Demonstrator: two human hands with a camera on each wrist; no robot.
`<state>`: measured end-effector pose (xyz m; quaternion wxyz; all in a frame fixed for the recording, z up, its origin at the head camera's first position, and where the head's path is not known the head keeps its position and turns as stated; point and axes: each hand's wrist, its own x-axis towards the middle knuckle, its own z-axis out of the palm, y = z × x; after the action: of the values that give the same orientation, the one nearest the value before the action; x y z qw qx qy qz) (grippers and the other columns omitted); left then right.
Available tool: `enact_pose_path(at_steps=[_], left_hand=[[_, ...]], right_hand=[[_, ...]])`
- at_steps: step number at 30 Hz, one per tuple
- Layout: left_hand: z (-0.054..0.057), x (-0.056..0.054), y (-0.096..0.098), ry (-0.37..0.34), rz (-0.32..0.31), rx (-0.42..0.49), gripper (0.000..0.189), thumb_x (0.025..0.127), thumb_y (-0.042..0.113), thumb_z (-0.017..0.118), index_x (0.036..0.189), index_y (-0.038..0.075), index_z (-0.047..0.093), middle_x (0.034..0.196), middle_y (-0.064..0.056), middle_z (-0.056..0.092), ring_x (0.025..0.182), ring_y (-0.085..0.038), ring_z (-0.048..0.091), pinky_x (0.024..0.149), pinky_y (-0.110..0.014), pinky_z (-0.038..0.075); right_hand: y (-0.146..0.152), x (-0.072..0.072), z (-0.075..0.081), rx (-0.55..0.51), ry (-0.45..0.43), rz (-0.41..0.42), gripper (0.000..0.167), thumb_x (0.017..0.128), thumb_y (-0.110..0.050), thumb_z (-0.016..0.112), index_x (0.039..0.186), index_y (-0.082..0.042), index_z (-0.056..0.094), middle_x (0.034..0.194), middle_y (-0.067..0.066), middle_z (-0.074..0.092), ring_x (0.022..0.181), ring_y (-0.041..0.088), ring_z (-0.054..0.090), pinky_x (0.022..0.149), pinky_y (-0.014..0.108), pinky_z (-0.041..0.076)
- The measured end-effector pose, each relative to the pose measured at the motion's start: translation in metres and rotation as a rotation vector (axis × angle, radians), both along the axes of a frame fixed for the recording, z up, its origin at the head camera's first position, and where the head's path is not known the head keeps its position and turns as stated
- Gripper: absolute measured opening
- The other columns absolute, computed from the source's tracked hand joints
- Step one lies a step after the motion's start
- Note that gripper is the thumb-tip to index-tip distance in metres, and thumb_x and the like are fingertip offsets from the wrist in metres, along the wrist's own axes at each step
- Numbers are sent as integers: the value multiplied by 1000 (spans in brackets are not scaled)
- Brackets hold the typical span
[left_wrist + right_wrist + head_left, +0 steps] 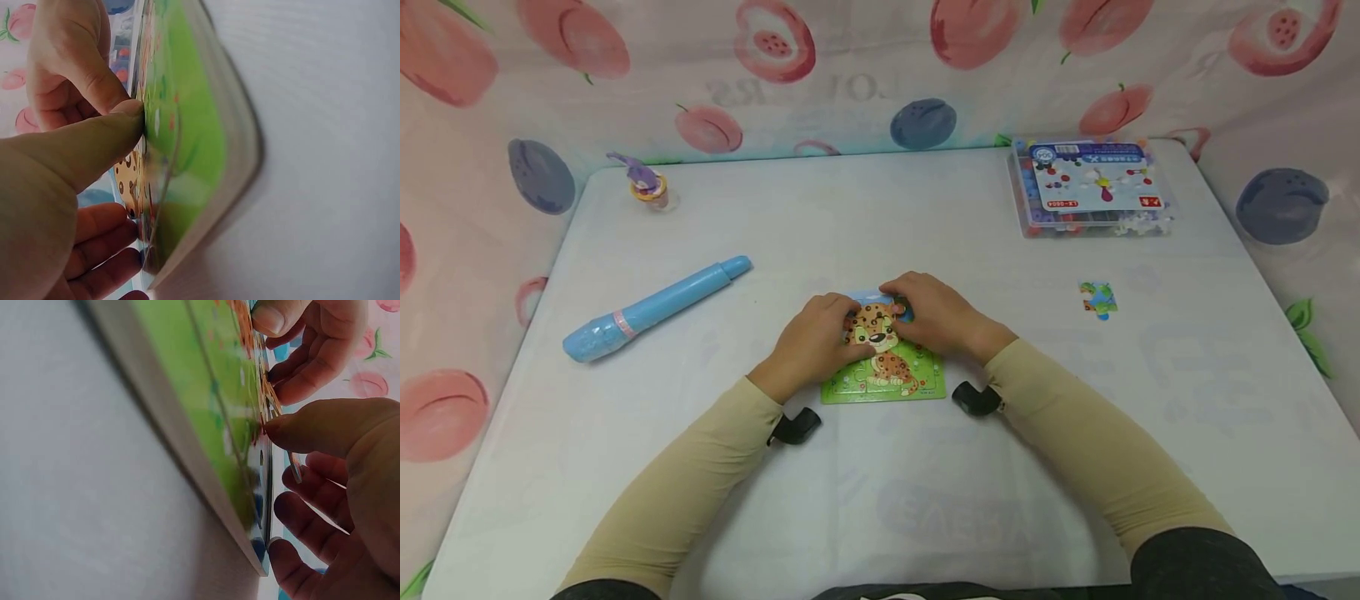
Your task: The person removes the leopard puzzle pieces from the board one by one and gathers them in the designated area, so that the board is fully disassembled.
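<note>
A small jigsaw puzzle (pixel 891 367) with a spotted cartoon leopard on green grass lies flat in front of me. Over its upper right part is my right hand (pixel 936 312); its thumb and forefinger pinch a thin puzzle piece (pixel 295 467) that tilts up from the board. My left hand (pixel 812 342) rests at the left side of the puzzle, thumb pressed on the picture and the other fingers relaxed near the upper left edge. Dark blue patches show at the puzzle's upper right, partly covered by the right hand.
A loose puzzle piece (pixel 1097 300) lies to the right. Behind it stands a clear plastic box (pixel 1093 187) of colourful parts. On the left are a light blue tube-shaped object (pixel 658 308) and a small pot with a purple figure (pixel 647 183). A fruit-print cloth (pixel 850 117) hangs behind.
</note>
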<state>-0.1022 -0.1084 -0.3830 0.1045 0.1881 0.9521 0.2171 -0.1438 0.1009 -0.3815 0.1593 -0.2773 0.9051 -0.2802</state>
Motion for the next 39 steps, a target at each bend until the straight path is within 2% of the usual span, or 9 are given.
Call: enact_pose_path(at_steps=[11,17,26,31,39], left_hand=[[-1,2,-2,-11,-6,6,63,87,36,80,130,-4,59,134,-19,57,127,-35,49,103,-44,44],[-2,1,-2,-1,-13,8,62,86,36,81,129,-4,60,133,-19,57,127,-35,50,104,-44,44],[-3,2,-2,17,-24,18,64,86,36,81,130,-5,59,133,-19,58,124,-34,51,102,-43,45],[-2,2,-1,22,-25,16,63,86,36,81,129,-4,60,132,-18,58,122,-34,52,100,-43,46],[1,2,-1,14,-16,-2,61,86,37,81,127,-3,61,129,-17,59,120,-32,52,97,-43,47]], right_hand=[[0,-1,-1,25,23,27,50,91,-11,66,139,-1,56,135,14,59,124,31,51,106,41,40],[-1,-2,-3,29,27,50,50,94,-18,65,139,0,56,130,14,63,117,30,54,102,41,43],[0,-2,-3,-13,10,29,49,93,-19,67,136,1,57,133,14,61,123,30,52,106,42,41],[11,-5,1,-18,2,6,47,91,-22,70,133,-2,60,130,13,62,117,29,54,102,43,42],[43,-10,8,48,37,-30,43,90,-23,72,128,-4,63,122,12,65,111,30,56,98,47,44]])
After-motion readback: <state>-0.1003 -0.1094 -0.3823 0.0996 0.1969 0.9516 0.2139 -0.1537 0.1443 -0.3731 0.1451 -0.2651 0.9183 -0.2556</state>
